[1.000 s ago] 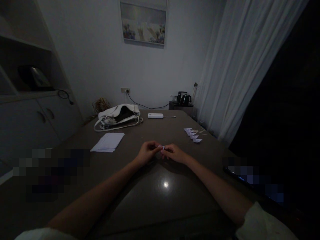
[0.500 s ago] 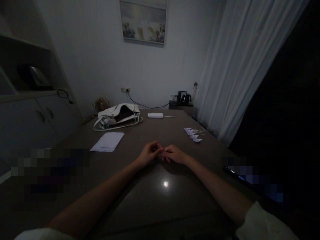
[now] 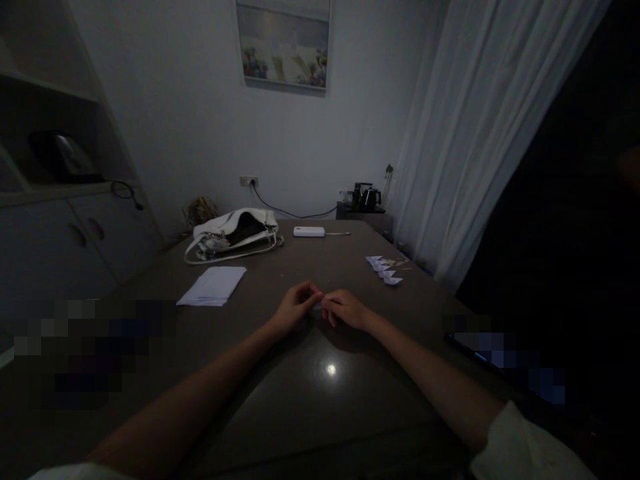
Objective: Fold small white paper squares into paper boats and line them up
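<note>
Head camera: our left hand point(image 3: 294, 309) and right hand point(image 3: 349, 309) pinch a mostly hidden paper piece point(image 3: 317, 306). We see a white paper stack point(image 3: 214, 287).

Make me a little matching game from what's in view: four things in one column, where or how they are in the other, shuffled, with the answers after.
Things
1. White bag
2. Left hand and right hand
3. Folded paper pieces
4. Framed picture

Places and states
A. Hanging on the wall
B. Lined up in a row on the right side of the table
C. Close together, over the middle of the table
D. Toward the table's far left, its mouth gaping open

Right pairs: 1-D, 2-C, 3-B, 4-A
</note>
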`<state>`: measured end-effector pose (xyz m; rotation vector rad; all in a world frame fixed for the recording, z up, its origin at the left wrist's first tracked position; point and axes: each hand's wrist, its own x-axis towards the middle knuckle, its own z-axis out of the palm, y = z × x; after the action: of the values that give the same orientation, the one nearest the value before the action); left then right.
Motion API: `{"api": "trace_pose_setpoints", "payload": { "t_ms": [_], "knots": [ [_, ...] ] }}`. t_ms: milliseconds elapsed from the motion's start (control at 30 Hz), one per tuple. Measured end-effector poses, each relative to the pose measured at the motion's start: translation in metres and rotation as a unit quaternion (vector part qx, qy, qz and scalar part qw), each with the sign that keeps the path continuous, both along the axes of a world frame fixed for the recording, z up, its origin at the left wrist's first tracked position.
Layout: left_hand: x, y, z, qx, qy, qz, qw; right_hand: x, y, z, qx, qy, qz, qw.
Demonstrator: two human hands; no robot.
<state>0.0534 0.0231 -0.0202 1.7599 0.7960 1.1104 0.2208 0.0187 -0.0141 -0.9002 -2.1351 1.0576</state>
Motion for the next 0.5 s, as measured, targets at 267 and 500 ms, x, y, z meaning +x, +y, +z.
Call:
{"api": "trace_pose_setpoints", "payload": {
  "t_ms": [267, 500],
  "knots": [
    [0.0008, -0.0028, 0.0013, 0.016, 0.064, -0.050, 0.997, 0.0053, 0.0074, 0.0029, -0.006, 0.084, -0.070, 0.994],
    [-0.0026, -0.0050, 0.0067, 0.013, 0.050, -0.050, 0.997, 0.0002, 0.0018, 0.0028, -0.037, 0.076, -0.056, 0.995]
  ]
}}
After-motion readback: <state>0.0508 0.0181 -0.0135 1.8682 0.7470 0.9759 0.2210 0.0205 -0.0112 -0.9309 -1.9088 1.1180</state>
